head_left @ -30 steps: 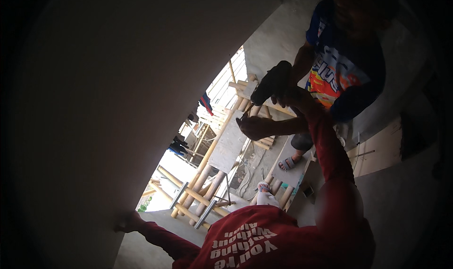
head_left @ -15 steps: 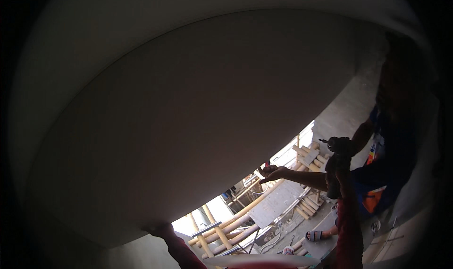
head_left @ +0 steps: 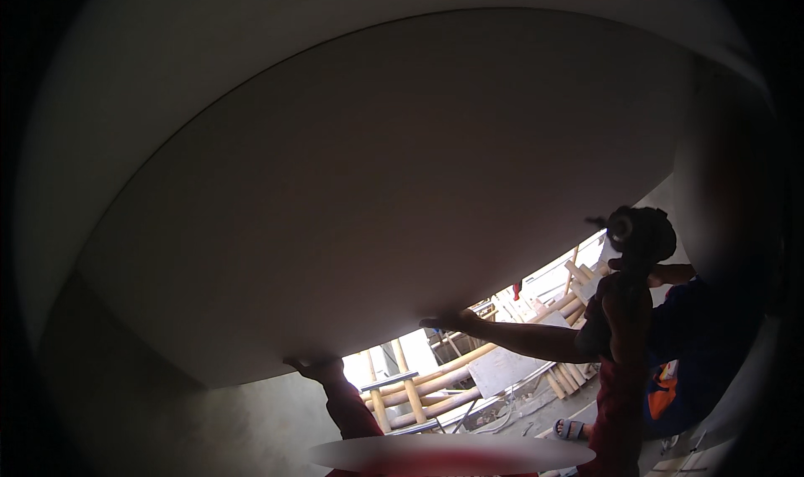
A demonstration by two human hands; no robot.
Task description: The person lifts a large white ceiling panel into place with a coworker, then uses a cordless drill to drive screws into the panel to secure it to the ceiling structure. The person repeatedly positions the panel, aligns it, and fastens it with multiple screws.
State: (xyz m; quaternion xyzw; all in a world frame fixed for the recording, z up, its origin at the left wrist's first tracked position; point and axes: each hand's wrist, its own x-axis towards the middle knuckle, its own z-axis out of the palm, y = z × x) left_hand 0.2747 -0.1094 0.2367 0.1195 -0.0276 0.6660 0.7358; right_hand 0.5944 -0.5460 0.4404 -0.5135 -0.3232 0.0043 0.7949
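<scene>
A large flat panel (head_left: 377, 184), dark in the shade, spreads overhead across most of the view. My left hand (head_left: 316, 369), at the end of a red sleeve, presses up against its near edge with the thumb stretched out to the side. On the right, my right hand (head_left: 621, 305) is wrapped round the grip of a dark power drill (head_left: 643, 232). The drill is raised, its bit pointing left near the panel's edge. A co-worker's hand (head_left: 450, 320) touches the panel edge between my two hands.
The co-worker (head_left: 703, 343) in dark blue clothes stands close on the right, a second hand (head_left: 672, 273) just behind the drill. Far below lie wooden poles (head_left: 427, 393), a pale board (head_left: 507, 368) and a sandalled foot (head_left: 571, 429). A grey wall (head_left: 251, 427) is at lower left.
The drill in my right hand has risen and shifted right. The co-worker's upturned hand has moved left onto the panel edge. My left hand appears higher and farther right, still against the panel.
</scene>
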